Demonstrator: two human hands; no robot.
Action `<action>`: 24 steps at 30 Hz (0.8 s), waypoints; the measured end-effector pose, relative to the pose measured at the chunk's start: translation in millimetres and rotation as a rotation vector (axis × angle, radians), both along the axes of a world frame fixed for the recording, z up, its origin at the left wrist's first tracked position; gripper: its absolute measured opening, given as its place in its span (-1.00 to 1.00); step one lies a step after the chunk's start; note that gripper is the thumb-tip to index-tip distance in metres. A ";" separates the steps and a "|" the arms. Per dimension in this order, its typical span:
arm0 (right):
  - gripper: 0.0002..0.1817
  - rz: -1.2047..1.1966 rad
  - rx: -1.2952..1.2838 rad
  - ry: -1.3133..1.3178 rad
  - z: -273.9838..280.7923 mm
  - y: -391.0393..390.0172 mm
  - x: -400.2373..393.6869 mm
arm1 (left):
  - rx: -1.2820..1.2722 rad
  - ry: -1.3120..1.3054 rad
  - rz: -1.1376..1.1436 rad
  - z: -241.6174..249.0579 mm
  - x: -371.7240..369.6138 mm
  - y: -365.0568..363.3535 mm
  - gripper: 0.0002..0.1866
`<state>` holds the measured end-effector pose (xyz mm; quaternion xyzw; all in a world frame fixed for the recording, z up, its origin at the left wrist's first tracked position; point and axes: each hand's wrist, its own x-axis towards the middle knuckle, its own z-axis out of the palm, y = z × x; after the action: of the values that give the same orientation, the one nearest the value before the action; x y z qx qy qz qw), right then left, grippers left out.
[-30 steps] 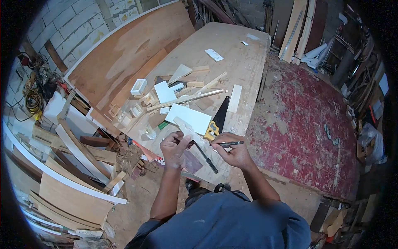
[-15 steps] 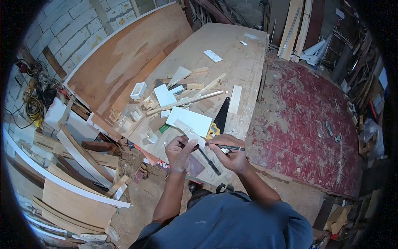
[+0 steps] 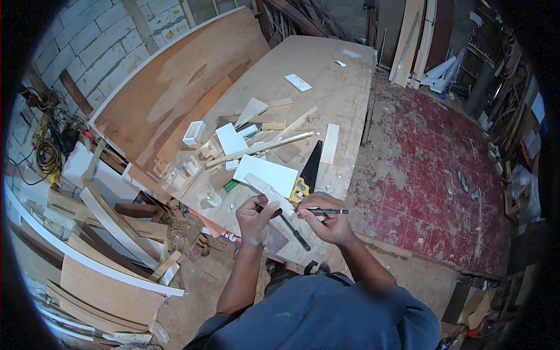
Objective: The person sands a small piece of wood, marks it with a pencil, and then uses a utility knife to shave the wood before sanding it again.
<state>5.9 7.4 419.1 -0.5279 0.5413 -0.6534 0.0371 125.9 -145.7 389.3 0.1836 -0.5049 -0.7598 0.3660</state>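
Note:
My left hand (image 3: 254, 221) pinches a thin white strip (image 3: 263, 187) between thumb and fingers, holding it above the near end of the workbench. My right hand (image 3: 329, 225) grips a black pen (image 3: 328, 210), which lies roughly level across its fingers close to the strip's near end. Below and between both hands is a tool with a black handle (image 3: 296, 233); its head is hidden. A handsaw (image 3: 311, 169) with a yellow handle rests just beyond my right hand. Beside it lies a white rectangular board (image 3: 265, 173), partly behind the strip.
Wood sticks (image 3: 262, 150), offcuts and a small white box (image 3: 193, 133) clutter the workbench (image 3: 326, 61). A clear cup (image 3: 213, 198) stands near its left edge. A large curved panel (image 3: 175, 93) leans at the left. Red tiled flooring (image 3: 429, 181) lies to the right.
Both hands have shifted slightly right, and the pen has moved a little to the right relative to the strip. The grips stay the same. The view has tilted slightly.

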 end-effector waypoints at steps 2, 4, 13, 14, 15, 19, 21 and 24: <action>-0.97 0.016 0.013 -0.205 -5.7 1.2 3.1 | 0.092 0.018 0.004 5.6 -0.2 6.5 -0.81; -0.97 0.004 -0.018 -0.164 -6.1 2.1 3.5 | 0.099 0.032 -0.006 4.0 -0.6 8.2 -0.82; -1.00 0.057 0.110 -0.065 -13.6 13.8 7.2 | 0.281 0.218 -0.096 9.1 -9.1 10.2 -0.84; -1.00 0.056 0.155 -0.097 -15.9 15.0 8.9 | 0.281 0.191 -0.073 9.3 -8.2 11.2 -0.84; -0.98 0.052 0.149 -0.097 -22.5 14.2 7.5 | 0.285 0.193 -0.067 9.9 -8.1 11.3 -0.84; -0.98 0.023 0.162 -0.149 -36.3 15.4 5.2 | 0.201 0.146 -0.036 -0.4 -5.2 8.0 -0.82; -0.88 -0.006 0.212 -0.350 -41.3 15.2 5.9 | 0.186 0.129 -0.020 -11.5 -6.1 4.6 -0.82; -0.75 -0.004 0.318 -0.514 -38.9 10.3 5.2 | 0.117 0.079 0.021 -20.3 -4.9 4.1 -0.80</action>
<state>11.0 17.7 380.2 -0.3315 0.6109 -0.6727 0.2537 120.9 -141.5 369.1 0.1800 -0.4428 -0.7908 0.3824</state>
